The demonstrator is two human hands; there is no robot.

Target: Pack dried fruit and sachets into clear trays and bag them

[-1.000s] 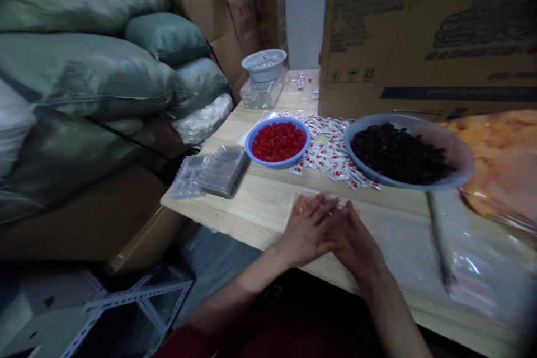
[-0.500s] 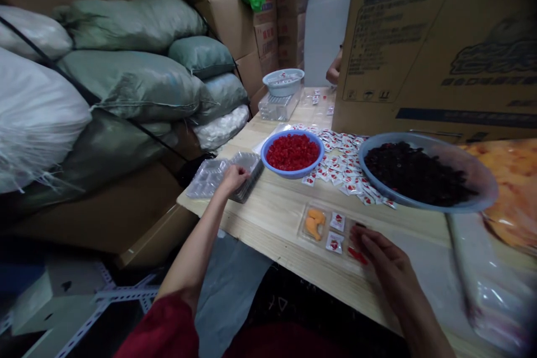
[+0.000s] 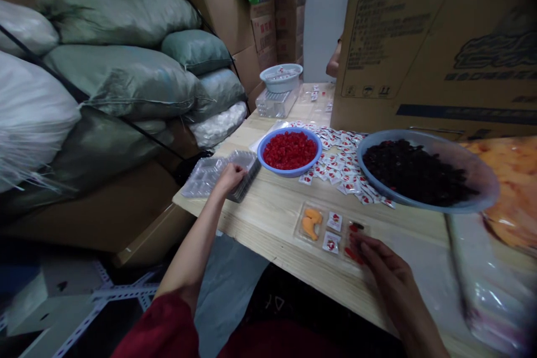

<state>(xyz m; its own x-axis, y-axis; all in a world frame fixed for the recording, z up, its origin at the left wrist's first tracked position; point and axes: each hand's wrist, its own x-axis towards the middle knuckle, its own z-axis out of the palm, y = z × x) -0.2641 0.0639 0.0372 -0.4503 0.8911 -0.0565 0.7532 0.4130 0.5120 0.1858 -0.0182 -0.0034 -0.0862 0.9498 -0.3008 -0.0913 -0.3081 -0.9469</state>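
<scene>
My left hand rests on a stack of clear plastic compartment trays, its fingers curled over the top tray's edge. My right hand is at the right end of a single clear tray lying on the wooden table. Its fingertips touch the compartment with red fruit pieces. Orange fruit pieces fill the tray's left compartment, and two red-printed sachets lie in the middle. Beyond it stand a blue bowl of diced red fruit and a larger grey-blue bowl of dark dried fruit.
Several small sachets lie scattered between the bowls. A white basket sits on a clear box at the table's far end. A co-worker's arm shows beyond a large cardboard box. Green sacks are piled left.
My hands have separated from together at the table's front edge. My left hand has moved left onto the tray stack, and my right hand is at the single tray, which is now visible with fruit in it.
</scene>
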